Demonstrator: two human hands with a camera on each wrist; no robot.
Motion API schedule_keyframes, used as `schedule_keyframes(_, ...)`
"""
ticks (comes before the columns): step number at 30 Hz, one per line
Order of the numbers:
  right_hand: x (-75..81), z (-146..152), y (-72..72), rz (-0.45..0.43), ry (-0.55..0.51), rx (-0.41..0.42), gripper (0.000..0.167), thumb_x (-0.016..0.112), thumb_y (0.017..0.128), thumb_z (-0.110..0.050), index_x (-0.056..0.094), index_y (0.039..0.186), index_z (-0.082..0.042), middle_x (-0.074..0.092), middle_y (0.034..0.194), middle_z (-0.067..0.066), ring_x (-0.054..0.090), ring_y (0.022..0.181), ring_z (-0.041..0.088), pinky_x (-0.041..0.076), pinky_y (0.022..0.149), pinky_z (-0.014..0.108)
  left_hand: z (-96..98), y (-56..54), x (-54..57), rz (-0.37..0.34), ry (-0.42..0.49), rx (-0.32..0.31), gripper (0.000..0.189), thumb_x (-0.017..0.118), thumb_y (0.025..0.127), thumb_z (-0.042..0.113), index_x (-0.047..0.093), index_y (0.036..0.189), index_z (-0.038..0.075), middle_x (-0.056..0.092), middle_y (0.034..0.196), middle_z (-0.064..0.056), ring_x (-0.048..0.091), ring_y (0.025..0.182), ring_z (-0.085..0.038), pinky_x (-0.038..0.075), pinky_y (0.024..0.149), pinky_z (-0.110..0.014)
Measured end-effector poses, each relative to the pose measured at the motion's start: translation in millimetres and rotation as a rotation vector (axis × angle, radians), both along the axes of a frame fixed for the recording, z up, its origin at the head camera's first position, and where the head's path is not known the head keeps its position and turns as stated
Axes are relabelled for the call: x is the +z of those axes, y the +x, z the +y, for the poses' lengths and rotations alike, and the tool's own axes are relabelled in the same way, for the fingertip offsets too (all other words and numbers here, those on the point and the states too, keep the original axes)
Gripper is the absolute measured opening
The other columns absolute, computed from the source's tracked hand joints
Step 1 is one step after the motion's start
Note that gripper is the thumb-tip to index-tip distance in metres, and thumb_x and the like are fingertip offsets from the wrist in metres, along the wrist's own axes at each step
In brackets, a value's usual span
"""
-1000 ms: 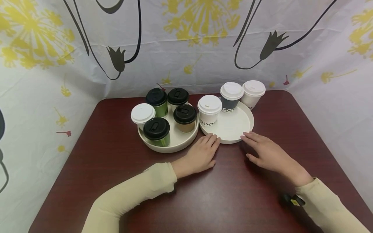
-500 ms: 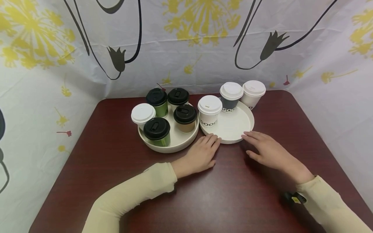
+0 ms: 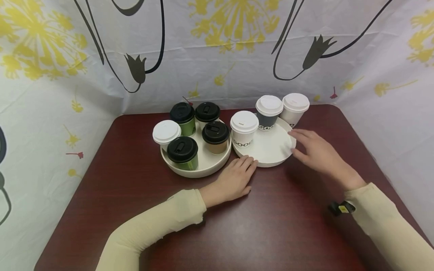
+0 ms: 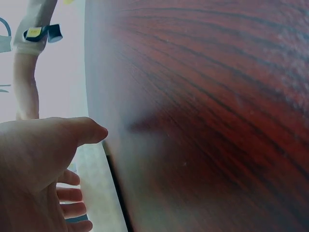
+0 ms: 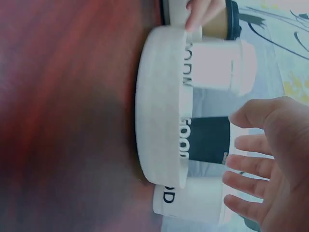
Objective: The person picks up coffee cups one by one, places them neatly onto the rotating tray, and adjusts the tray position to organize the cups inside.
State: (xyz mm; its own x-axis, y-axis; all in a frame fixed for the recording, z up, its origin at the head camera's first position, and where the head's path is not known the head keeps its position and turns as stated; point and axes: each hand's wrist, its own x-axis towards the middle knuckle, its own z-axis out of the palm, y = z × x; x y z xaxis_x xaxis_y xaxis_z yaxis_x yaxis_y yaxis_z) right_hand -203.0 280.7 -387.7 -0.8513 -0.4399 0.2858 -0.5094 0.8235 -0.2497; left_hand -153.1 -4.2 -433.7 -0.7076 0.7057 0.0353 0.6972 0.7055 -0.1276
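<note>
My left hand (image 3: 235, 178) lies with fairly straight fingers, its fingertips at the front rim of the right white tray (image 3: 271, 156). Over that tray's right edge hovers my right hand (image 3: 317, 152), fingers extended and apart from the cups. On the right tray stand a white paper cup (image 3: 243, 130) and a dark grey paper cup (image 3: 267, 119), both with white lids. Behind its far right edge, another white cup (image 3: 293, 113) stands off the tray. In the right wrist view the right hand (image 5: 285, 150) is spread, with nothing in its grasp.
To the left, touching or nearly touching, stands a second round tray (image 3: 190, 174). It bears several lidded cups, among them a green cup (image 3: 184, 156), a brown cup (image 3: 216, 139) and a white-lidded cup (image 3: 166, 131). A patterned cloth (image 3: 217, 67) hangs behind the table (image 3: 237, 241).
My right hand has lifted from the tray's front right rim and moved away from me, towards the cups at the back. The left hand, trays and cups stay put.
</note>
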Motion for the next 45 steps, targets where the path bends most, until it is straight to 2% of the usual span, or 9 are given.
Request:
schedule_keyframes(10, 18.4, 10.2, -38.0, 0.011, -0.061, -0.117, 0.054, 0.067, 0.090, -0.018, 0.051, 0.140, -0.002, 0.050, 0.143, 0.026, 0.043, 0.132, 0.046, 0.036, 0.106, 0.063, 0.2, -1.0, -0.1, 0.009, -0.006, 0.001, 0.086, 0.067, 0.087, 0.050, 0.032, 0.153, 0.008, 0.040, 0.152, -0.008, 0.036, 0.146, -0.026, 0.037, 0.118, -0.041)
schedule_keyframes(27, 24.7, 17.3, -100.1, -0.010, -0.117, -0.209, 0.064, 0.063, 0.092, -0.025, 0.042, 0.147, 0.000, 0.041, 0.149, 0.029, 0.037, 0.137, 0.050, 0.032, 0.110, 0.065, -0.6, -1.4, -1.2, 0.008, -0.002, 0.008, 0.086, 0.067, 0.087, 0.051, 0.032, 0.153, 0.008, 0.040, 0.152, -0.007, 0.036, 0.145, -0.026, 0.036, 0.118, -0.040)
schedule_keyframes(36, 26.1, 17.9, -123.4, -0.066, -0.111, -0.218, 0.068, 0.065, 0.091, -0.031, 0.041, 0.147, 0.000, 0.037, 0.151, 0.031, 0.034, 0.136, 0.055, 0.028, 0.112, 0.067, -1.4, -3.5, -3.2, 0.025, 0.000, 0.001, 0.086, 0.068, 0.086, 0.051, 0.033, 0.153, 0.008, 0.041, 0.151, -0.007, 0.037, 0.145, -0.026, 0.037, 0.117, -0.040)
schedule_keyframes(45, 23.7, 19.8, -135.3, -0.182, -0.063, -0.271, 0.082, 0.063, 0.092, -0.044, 0.028, 0.155, -0.005, 0.028, 0.157, 0.031, 0.027, 0.142, 0.055, 0.023, 0.115, 0.068, -1.6, -4.0, -3.7, 0.024, 0.003, -0.002, 0.086, 0.068, 0.086, 0.050, 0.033, 0.152, 0.009, 0.042, 0.150, -0.007, 0.038, 0.144, -0.026, 0.037, 0.117, -0.040)
